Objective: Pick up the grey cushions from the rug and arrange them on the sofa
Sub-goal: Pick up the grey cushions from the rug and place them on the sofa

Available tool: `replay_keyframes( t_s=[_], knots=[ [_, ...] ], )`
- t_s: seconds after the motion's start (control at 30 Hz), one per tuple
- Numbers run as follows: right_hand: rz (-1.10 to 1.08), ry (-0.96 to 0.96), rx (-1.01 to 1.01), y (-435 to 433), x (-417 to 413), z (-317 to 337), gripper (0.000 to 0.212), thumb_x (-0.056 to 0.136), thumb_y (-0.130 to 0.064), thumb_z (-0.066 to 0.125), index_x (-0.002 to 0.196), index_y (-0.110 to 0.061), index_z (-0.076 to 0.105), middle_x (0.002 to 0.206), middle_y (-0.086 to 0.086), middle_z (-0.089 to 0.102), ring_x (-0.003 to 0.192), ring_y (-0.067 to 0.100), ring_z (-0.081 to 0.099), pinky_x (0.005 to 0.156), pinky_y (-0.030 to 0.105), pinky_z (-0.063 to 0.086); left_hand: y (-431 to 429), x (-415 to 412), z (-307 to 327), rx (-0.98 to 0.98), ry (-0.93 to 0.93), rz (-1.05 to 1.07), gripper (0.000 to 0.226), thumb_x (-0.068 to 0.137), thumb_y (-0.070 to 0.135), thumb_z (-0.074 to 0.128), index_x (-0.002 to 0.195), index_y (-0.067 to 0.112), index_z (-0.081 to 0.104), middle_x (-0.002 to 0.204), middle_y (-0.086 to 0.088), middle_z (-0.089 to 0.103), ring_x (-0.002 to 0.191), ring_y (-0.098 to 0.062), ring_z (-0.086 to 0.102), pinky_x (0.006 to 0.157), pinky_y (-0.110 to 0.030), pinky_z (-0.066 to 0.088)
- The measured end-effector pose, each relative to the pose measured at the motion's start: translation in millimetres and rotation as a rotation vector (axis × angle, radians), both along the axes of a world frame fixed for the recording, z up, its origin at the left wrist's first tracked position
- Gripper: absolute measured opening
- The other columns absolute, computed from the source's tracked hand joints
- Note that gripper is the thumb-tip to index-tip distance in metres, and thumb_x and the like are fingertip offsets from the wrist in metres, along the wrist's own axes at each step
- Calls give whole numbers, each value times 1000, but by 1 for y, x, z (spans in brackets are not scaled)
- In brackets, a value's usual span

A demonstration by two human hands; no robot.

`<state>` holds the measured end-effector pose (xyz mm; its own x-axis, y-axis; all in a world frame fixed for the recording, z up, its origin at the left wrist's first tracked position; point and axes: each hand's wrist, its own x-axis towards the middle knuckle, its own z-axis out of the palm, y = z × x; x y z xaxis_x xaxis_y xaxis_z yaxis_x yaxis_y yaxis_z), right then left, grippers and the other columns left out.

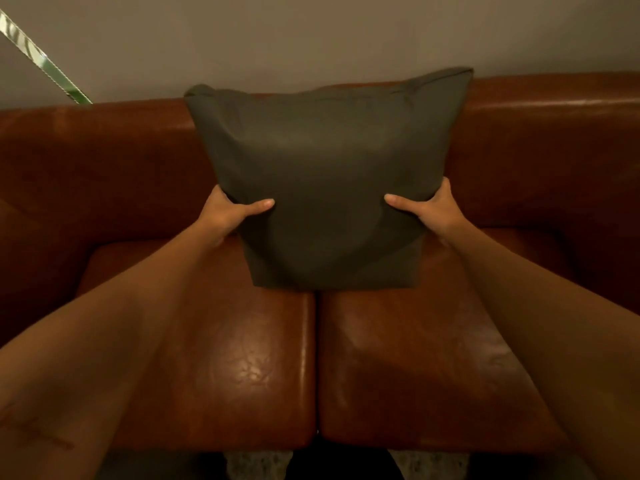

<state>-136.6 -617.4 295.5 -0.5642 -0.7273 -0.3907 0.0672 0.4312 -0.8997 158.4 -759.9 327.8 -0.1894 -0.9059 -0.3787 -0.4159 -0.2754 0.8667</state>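
One grey cushion [322, 174] stands upright at the middle of the brown leather sofa [104, 174], held from both sides. Low on its left edge the left hand [230, 213] grips it: thumb laid across the front face, fingers wrapped behind and out of sight. On the opposite edge the right hand [429, 213] does the same, thumb in front, fingers hidden. Both thumbs dent the fabric. Lower edge of the cushion lies across the seam [317, 358] between the two seat pads [221, 358], towards the back of the seat; whether it bears on the leather or hangs just above cannot be told. Upper edge rises past the top of the backrest [554, 109], right corner higher than left, against the pale wall [311, 36]. Seat leather shows to either side of the cushion and in front of it, up to the front edge. Backrest runs on both ways. Strip of pale rug [256, 465] shows below the sofa front.
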Motion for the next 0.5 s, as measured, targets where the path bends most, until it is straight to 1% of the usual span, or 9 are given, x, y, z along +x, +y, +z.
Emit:
replay_keyframes(
  t_s=[0.1,0.17,0.23,0.33,0.43,0.5],
  knots=[
    [12,9,13,-15,-6,-11,111,59,-30,90,146,-16,22,140,-1,45,123,15,47,101,30,43,-19,-4,-10,4,-43,-33,77,71,14,80,137,10,42,138,-4,51,126,-19,50,93,-25,42],
    [24,16,45,-23,-7,-23,112,63,-28,88,148,-15,17,144,2,41,128,18,44,103,31,41,-27,-9,-18,30,-74,-72,72,76,14,77,138,10,41,140,-4,49,127,-19,48,92,-23,40],
    [35,19,77,-30,-2,-33,116,64,-27,88,151,-13,12,149,5,36,134,21,41,108,35,39,-32,-14,-28,77,-88,-110,70,79,16,74,139,8,40,142,-5,48,127,-18,47,91,-22,39],
    [8,75,69,-39,5,-46,130,59,-31,91,153,-13,4,154,7,29,139,23,34,113,42,34,-35,-21,-43,93,-86,-117,84,75,18,77,144,9,29,146,-4,42,131,-19,43,100,-25,39],
    [4,135,71,-41,5,-54,132,61,-33,89,154,-14,-3,157,6,22,143,22,27,116,43,29,-35,-28,-53,61,-95,-92,99,72,17,80,146,9,16,148,-4,36,134,-19,38,107,-28,34],
    [19,140,73,-36,5,-60,134,61,-35,89,153,-17,-8,158,6,17,145,23,23,117,43,27,-33,-29,-58,31,-116,-75,115,64,23,86,148,8,9,150,-4,33,136,-20,35,113,-35,31]
  ],
)
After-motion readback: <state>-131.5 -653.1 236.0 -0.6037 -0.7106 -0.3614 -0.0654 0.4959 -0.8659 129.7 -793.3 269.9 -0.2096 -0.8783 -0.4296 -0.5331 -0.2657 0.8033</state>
